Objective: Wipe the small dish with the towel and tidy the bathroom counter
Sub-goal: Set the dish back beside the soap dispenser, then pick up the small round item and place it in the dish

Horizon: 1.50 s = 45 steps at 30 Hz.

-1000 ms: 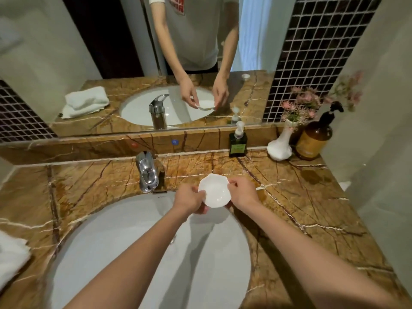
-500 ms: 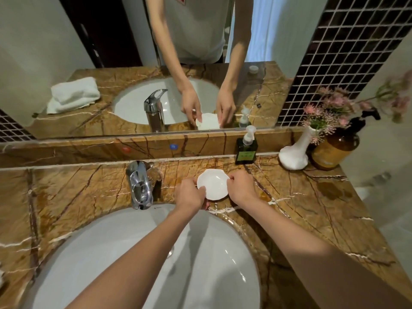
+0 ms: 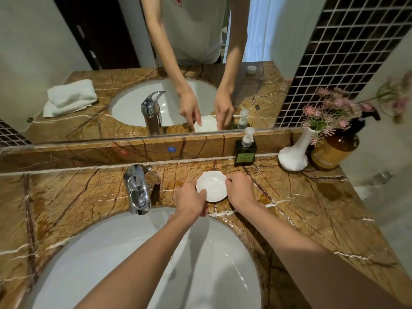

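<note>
The small dish [image 3: 213, 186] is white with a scalloped rim and lies low on the brown marble counter [image 3: 301, 208], just behind the sink's rim. My left hand [image 3: 191, 201] pinches its left edge with the thumb on the rim. My right hand [image 3: 240, 190] grips its right edge. The folded white towel [image 3: 70, 97] shows only as a reflection in the mirror, at the counter's left end; the real towel is out of frame.
A chrome faucet [image 3: 137, 190] stands left of the dish. Along the back ledge are a green pump bottle [image 3: 244, 152], a white vase [image 3: 294, 155] with pink flowers and an amber dispenser [image 3: 332, 150]. The white basin [image 3: 133, 253] lies below my arms. The counter ends at the right.
Both hands carried the dish from over the basin's edge back and down to the counter behind the sink. The view moved forward, and the real towel at the left left the frame.
</note>
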{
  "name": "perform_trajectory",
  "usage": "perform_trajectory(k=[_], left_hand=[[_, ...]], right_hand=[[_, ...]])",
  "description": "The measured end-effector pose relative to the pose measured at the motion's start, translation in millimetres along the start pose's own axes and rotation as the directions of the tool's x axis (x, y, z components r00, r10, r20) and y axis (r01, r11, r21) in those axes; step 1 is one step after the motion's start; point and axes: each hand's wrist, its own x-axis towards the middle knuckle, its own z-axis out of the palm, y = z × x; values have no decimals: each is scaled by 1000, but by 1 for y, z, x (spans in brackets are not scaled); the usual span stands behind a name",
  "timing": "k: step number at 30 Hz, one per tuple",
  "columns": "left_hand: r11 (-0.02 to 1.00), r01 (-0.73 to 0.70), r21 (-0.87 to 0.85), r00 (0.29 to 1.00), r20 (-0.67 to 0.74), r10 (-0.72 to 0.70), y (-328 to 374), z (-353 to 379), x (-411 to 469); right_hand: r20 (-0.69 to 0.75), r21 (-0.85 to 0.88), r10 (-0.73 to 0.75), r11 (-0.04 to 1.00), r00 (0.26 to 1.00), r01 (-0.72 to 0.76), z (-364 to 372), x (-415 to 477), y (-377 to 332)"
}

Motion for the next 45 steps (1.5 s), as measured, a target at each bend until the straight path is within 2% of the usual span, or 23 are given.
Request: perform_trajectory(k=[4,8,10,13,15,19,28,31,37,42,45], left_hand=[[996,-75,52,996,-47,77,-5,-8,-8],[908,-284,309,933,-130,336,-8,-16,-27],[841,-383,382,887,-101,450,-7,-14,-42],[709,-501,496,830,41,557,-3,-4,-63],[647,-521,557,821,119,558,-1,4,-78],[572,-542,616,805,186,563,0,20,-116],[538,-498,680,825,179,536,-4,45,-226],[514,-492,702,823,184,537,-2,48,-252],[550,-502,667,829,191,525,2,61,-292],[554,-570,606,798,250,548,-4,81,-325],[545,-604,582,783,303,544,-9,94,-339]], right_hand=[[-37,-27,-99,995,994,98,-6,-14,4],[-62,-102,-264,961,963,257,-21,-38,18],[-47,-161,-321,937,946,310,-28,-50,27],[3,-235,-358,907,934,349,-42,-71,42],[44,-264,-373,890,927,371,-51,-88,52],[58,-314,-381,870,923,379,-73,-125,76],[59,-339,-432,839,900,426,-112,-213,133],[70,-338,-394,855,916,394,-122,-237,147],[61,-319,-312,894,948,315,-143,-279,172],[20,-303,-204,932,979,200,-154,-312,197],[62,-325,-150,932,987,162,-160,-330,218]])
